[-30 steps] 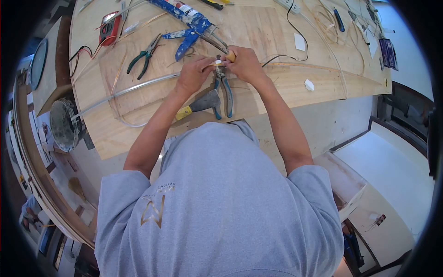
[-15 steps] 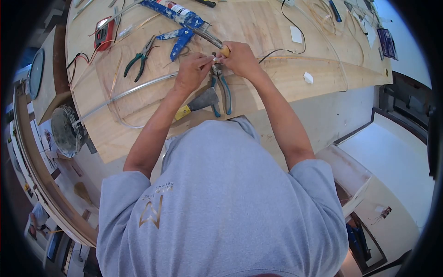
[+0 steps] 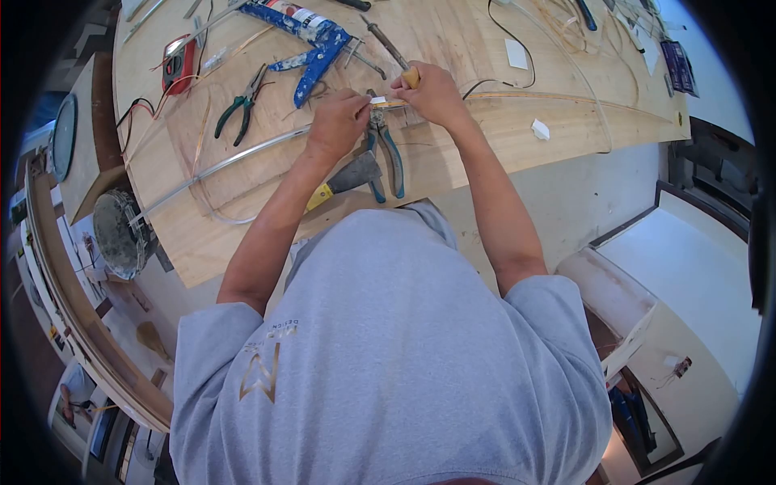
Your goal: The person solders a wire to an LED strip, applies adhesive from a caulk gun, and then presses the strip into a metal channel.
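In my right hand (image 3: 432,93) is a soldering iron (image 3: 390,46), held by its wooden handle, its metal tip pointing up and left. My left hand (image 3: 338,123) pinches the end of a thin LED strip (image 3: 517,94) beside a small white piece (image 3: 377,100). The strip runs rightward along the board, and my right fingers are close above it. Just below the white piece lie blue-handled pliers (image 3: 394,158). A scraper (image 3: 353,175) with a yellow handle rests beside them, under my left wrist. Green-handled long-nose pliers (image 3: 242,105) lie left of my left hand.
A blue caulking gun (image 3: 322,44) lies beyond my hands on the wooden board (image 3: 461,40). At left are a red multimeter (image 3: 179,65) and a metal channel (image 3: 250,153). A black cord (image 3: 529,61) curves across the right side. A bucket (image 3: 120,234) stands off the left edge.
My right hand has moved slightly right and up, swinging the soldering iron's tip away to the upper left. The left hand stays nearly in place, still pinching.
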`<state>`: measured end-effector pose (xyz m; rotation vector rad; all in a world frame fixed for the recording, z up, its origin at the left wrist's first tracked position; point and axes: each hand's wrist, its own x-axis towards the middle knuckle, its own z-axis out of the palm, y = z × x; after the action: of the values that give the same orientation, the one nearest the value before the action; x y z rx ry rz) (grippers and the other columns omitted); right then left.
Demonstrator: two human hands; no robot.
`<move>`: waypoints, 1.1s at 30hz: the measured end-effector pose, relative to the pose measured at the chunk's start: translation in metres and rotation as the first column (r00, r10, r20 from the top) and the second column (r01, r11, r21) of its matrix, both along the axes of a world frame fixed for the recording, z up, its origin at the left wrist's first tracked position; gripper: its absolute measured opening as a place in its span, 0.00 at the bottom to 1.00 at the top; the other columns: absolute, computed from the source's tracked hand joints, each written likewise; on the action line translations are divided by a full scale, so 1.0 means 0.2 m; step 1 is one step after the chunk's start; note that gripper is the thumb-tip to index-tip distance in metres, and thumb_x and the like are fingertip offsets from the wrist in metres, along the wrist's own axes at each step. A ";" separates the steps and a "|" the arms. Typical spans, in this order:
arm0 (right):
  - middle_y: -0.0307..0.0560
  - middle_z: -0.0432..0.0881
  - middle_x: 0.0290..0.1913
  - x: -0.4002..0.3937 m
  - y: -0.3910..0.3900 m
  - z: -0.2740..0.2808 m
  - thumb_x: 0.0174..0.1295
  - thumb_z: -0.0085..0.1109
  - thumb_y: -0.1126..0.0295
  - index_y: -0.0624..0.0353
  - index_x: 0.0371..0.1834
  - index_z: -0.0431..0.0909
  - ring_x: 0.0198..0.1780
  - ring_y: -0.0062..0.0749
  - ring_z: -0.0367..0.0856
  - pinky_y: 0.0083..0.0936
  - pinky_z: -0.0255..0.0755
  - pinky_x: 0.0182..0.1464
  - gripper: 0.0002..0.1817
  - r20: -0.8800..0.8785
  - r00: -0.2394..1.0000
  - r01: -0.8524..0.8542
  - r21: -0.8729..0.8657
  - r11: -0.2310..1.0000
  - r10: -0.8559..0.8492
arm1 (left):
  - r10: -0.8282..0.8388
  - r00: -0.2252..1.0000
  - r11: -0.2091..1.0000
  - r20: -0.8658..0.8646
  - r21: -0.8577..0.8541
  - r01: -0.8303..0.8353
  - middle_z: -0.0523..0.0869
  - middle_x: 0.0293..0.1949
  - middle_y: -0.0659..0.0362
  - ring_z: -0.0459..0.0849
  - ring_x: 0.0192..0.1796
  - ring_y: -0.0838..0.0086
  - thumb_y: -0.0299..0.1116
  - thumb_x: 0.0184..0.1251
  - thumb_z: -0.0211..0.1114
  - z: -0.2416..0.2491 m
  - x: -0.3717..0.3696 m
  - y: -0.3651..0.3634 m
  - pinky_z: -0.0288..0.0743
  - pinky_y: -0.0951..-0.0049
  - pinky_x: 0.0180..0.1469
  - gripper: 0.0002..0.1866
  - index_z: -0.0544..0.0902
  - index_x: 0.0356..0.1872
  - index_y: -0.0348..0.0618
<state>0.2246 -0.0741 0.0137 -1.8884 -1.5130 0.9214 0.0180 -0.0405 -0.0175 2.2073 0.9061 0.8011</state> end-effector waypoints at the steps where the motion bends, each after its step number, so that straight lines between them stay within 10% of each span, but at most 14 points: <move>1: 0.47 0.89 0.34 0.00 0.00 0.01 0.54 0.73 0.69 0.62 0.28 0.78 0.36 0.35 0.88 0.29 0.78 0.42 0.11 0.003 1.000 0.023 0.004 1.000 -0.024 | -0.004 1.000 1.000 -0.016 0.001 0.004 0.85 0.32 0.51 0.85 0.35 0.57 0.27 0.60 0.71 0.00 0.00 0.00 0.78 0.62 0.39 0.07 0.89 0.38 0.37; 33: 0.55 0.85 0.33 -0.07 0.06 -0.03 0.50 0.77 0.64 0.62 0.33 0.82 0.37 0.50 0.84 0.38 0.76 0.43 0.16 0.095 0.984 -0.151 -0.030 0.988 0.154 | 0.134 0.990 0.991 0.050 -0.022 -0.133 0.87 0.36 0.51 0.87 0.36 0.60 0.29 0.59 0.75 -0.03 -0.02 -0.07 0.80 0.66 0.38 0.13 0.87 0.45 0.40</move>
<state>0.2112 -0.0623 0.0079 -1.8778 -1.7321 0.9285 0.0134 -0.0547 -0.0232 2.1175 1.0400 0.9043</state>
